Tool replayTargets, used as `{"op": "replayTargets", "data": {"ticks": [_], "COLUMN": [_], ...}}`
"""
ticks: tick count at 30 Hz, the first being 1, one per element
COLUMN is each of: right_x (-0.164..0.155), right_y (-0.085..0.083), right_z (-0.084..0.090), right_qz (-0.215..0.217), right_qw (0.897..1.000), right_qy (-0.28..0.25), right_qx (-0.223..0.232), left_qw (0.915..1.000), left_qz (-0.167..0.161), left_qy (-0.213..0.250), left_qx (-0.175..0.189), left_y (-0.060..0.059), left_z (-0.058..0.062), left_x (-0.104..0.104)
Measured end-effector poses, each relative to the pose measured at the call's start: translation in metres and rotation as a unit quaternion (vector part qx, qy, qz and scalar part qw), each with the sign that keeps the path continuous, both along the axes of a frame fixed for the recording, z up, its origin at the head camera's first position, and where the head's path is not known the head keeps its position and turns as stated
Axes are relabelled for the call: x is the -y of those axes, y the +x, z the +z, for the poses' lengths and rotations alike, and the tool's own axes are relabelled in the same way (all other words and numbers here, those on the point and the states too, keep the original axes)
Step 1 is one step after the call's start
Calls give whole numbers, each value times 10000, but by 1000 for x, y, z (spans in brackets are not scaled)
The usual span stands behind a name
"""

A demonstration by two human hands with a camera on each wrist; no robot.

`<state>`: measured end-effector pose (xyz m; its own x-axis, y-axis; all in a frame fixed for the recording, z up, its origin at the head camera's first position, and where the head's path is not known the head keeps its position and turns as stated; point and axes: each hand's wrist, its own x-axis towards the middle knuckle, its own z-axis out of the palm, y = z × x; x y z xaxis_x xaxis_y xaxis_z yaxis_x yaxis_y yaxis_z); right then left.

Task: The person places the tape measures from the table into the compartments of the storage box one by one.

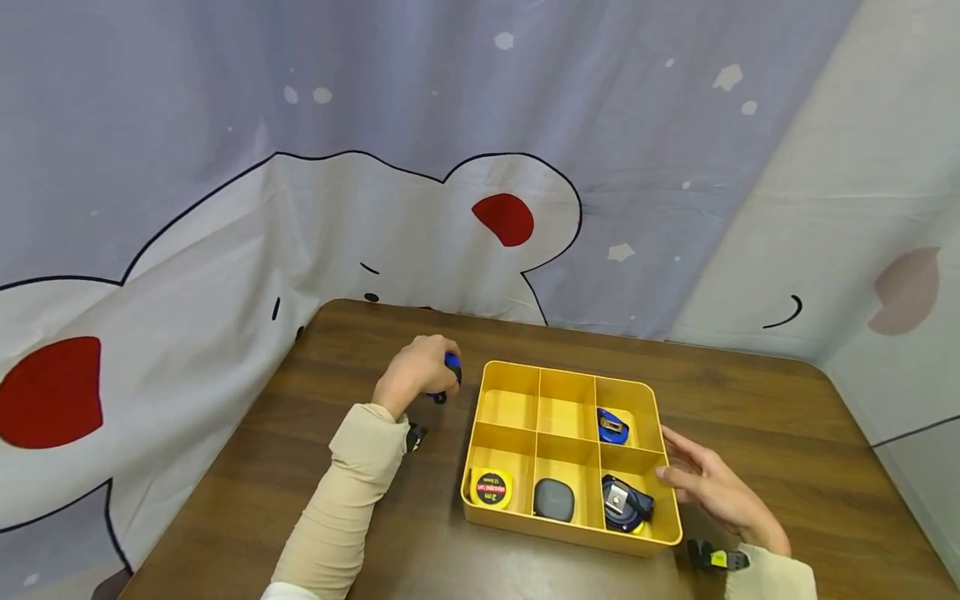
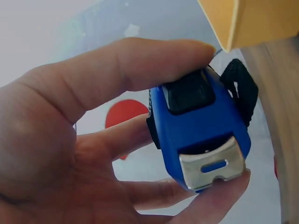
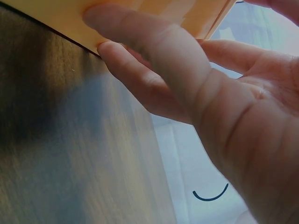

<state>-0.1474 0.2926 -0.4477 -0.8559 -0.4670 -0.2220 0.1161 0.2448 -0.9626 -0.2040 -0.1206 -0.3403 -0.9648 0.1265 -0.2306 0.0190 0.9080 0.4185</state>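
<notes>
My left hand [image 1: 418,371] pinches a blue tape measure [image 2: 198,123] between thumb and fingers, over the table just left of a yellow compartment box [image 1: 555,535]. The left wrist view shows its metal hook, black button and black strap. At the box's right wall, my right hand [image 1: 712,487] rests with extended fingers and thumb against the outside. Inside the box, a small blue tape measure [image 1: 612,427] lies in the back right compartment. Along the front row are a yellow tape measure [image 1: 491,490], a dark grey rounded case [image 1: 554,500] and a dark blue tape measure [image 1: 619,503].
The box stands on a brown wooden table [image 1: 315,433]. Its back left and back middle compartments show bare yellow floors. A patterned curtain [image 1: 420,225] hangs behind the table's far edge and along both sides. Each wrist wears a black strap.
</notes>
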Motion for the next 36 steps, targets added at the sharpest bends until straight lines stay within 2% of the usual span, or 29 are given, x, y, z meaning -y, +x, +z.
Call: {"op": "replayTargets", "data": {"ticks": [13,20,28,36], "right_x": [1,1,1,0], "right_y": [-1,0,-1,-1], "right_z": [-2,0,1,-2], "right_qz": [-54,6,-22,84], "right_qw": [9999,9999,10000,9997], "right_qy": [90,54,-1,-191], "right_qx": [-92,-111,-51,-106], "left_qw": [9992,9973,9910,9887], "left_qz": [-335,-671,-1225,-1409], "left_qy": [90,43,157,460], "left_qx": [-206,-310,-514,-237], "left_y": [0,0,-8,-19], "left_z": [9,12,3,-9], "left_x": [-34,-59,-90,-120]}}
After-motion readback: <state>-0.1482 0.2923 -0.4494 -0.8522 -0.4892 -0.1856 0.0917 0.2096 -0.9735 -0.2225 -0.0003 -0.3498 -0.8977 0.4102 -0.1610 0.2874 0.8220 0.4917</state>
